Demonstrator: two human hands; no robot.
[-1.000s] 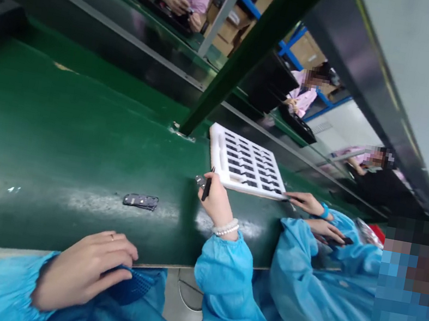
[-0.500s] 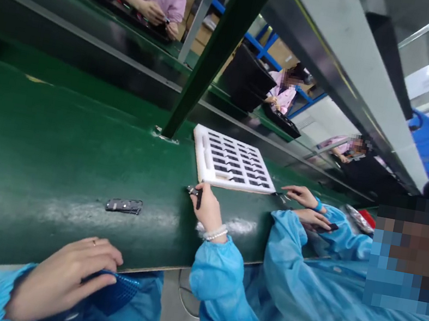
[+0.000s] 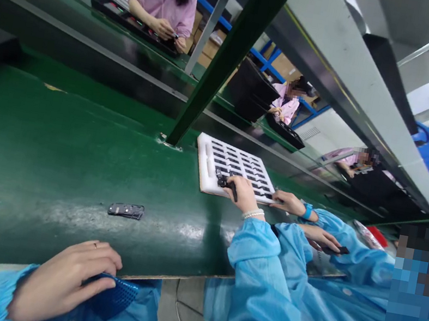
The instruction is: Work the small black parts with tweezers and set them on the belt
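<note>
The person's right hand (image 3: pixel 242 193) is stretched out over the near edge of the white tray (image 3: pixel 202 165) at the far side of the green belt (image 3: pixel 53 154), fingers pinched around a dark tool and a small dark part (image 3: pixel 222 182). Its slots hold rows of similar dark pieces. Another flat dark part (image 3: pixel 126 210) lies alone on the belt, long axis left to right, nearer the left hand (image 3: pixel 64 280), which rests curled on a blue mesh cloth (image 3: pixel 113 297) at the near edge.

The right hand (image 3: pixel 242 193) has carried its small dark part (image 3: pixel 222 182) onto the white tray (image 3: pixel 204 165).
</note>
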